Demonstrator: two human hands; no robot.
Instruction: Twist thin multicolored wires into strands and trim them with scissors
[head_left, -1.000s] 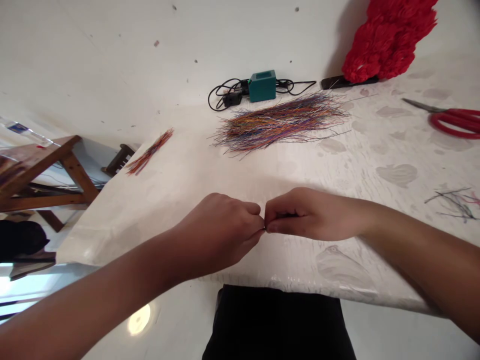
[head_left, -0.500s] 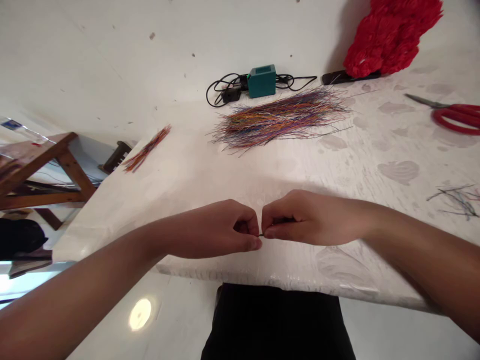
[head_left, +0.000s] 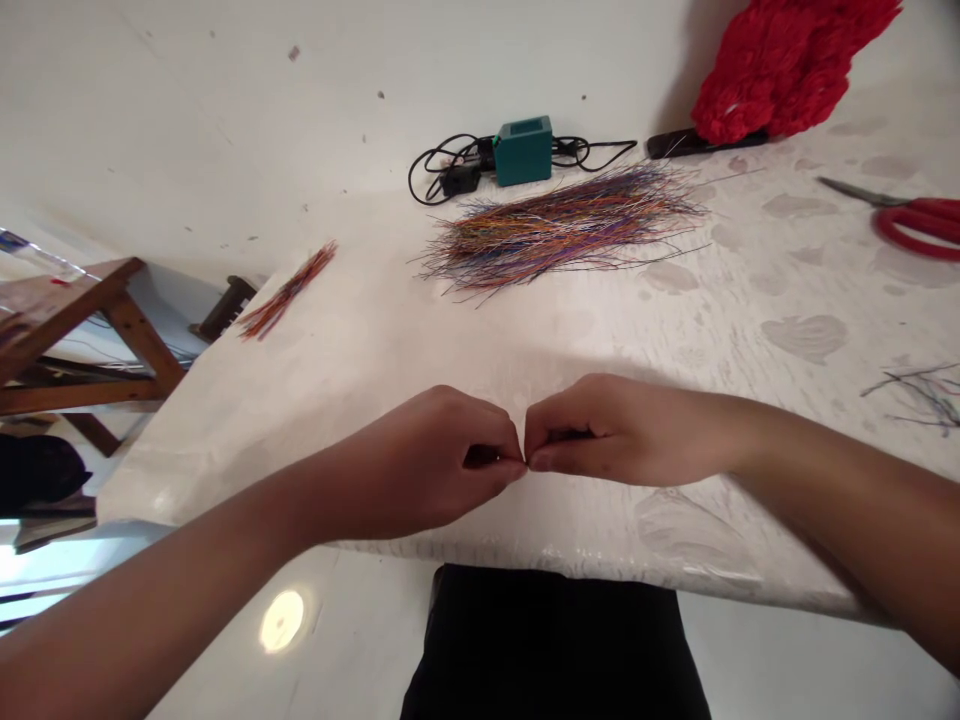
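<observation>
Hands (head_left: 439, 465) (head_left: 607, 435), seemingly tip-to-tip, near table edge (head_left: 570, 556)

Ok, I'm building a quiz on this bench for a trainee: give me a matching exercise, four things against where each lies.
Things:
1 scissors
2 box
3 wire pile
4 small bundle

Places:
A near the left edge of the table
B at the picture's right edge
C farthest back of the four
D middle of the table

Pairs: 1-B; 2-C; 3-D; 4-A
</observation>
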